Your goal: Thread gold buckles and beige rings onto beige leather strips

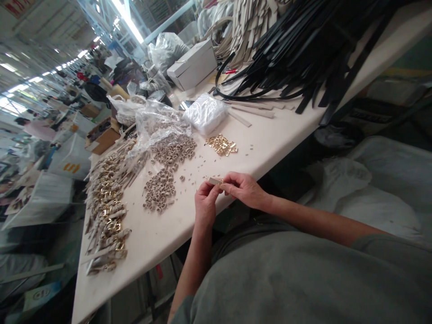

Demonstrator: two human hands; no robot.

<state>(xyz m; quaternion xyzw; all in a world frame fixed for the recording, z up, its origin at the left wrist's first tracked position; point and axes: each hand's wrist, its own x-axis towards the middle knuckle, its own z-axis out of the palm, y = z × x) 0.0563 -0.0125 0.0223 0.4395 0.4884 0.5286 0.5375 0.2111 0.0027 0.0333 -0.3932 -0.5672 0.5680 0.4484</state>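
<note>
At the table's near edge, both hands meet with fingers pinched together. My left hand [205, 204] grips a short beige strap [213, 181], whose flat end shows above the fingers. My right hand [248, 191] closes on the same piece from the right, where a small glint of gold like a buckle shows; the fingers hide most of it. Just beyond the hands lies a small pile of gold buckles [222, 145]. Left of them are heaps of small beige loops [159, 191], and farther left a long row of beige straps with gold buckles [110, 211].
Black straps [303, 49] hang over the table's right side, with beige straps [251, 27] behind. Beyond the buckles sit a clear plastic bag [205, 112] and a white box [193, 65]. Small bits are scattered on the pale tabletop [151, 238]. White sacks [374, 202] stand below right.
</note>
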